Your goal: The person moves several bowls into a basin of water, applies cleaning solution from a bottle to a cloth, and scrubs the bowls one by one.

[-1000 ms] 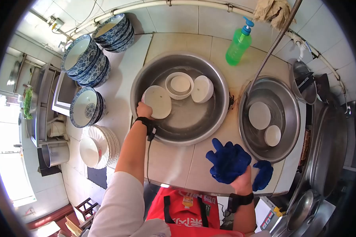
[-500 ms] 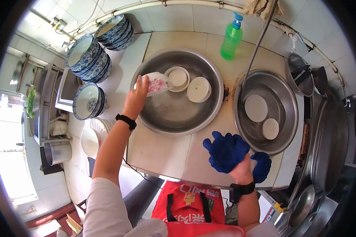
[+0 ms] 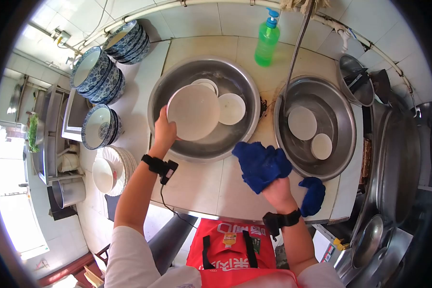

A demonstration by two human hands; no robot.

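Note:
My left hand point(image 3: 164, 132) grips the left edge of a large white bowl point(image 3: 194, 113), whose pale round face is turned up over the left metal basin point(image 3: 204, 156). Beneath and beside it in that basin lie a small white bowl point(image 3: 231, 109) and, partly hidden, another white dish point(image 3: 209, 85). A bunched dark blue cloth point(image 3: 261, 165) covers the fingers of my right hand point(image 3: 279, 194), which is closed on it near the basins. The right metal basin point(image 3: 338, 165) contains two white dishes, one larger point(image 3: 302, 123) and one smaller point(image 3: 321, 146).
Blue-patterned bowls point(image 3: 98, 79) stand in stacks at the left, with white fluted plates point(image 3: 122, 168) below them. A green soap bottle point(image 3: 267, 41) is by the wall. Another blue cloth point(image 3: 313, 196) lies at the counter's front edge. A hose point(image 3: 296, 53) hangs into the right basin.
My left hand has turned the large bowl, so its pinkish pattern no longer shows and its broad pale face does. My right hand and the blue cloth have moved slightly up and left.

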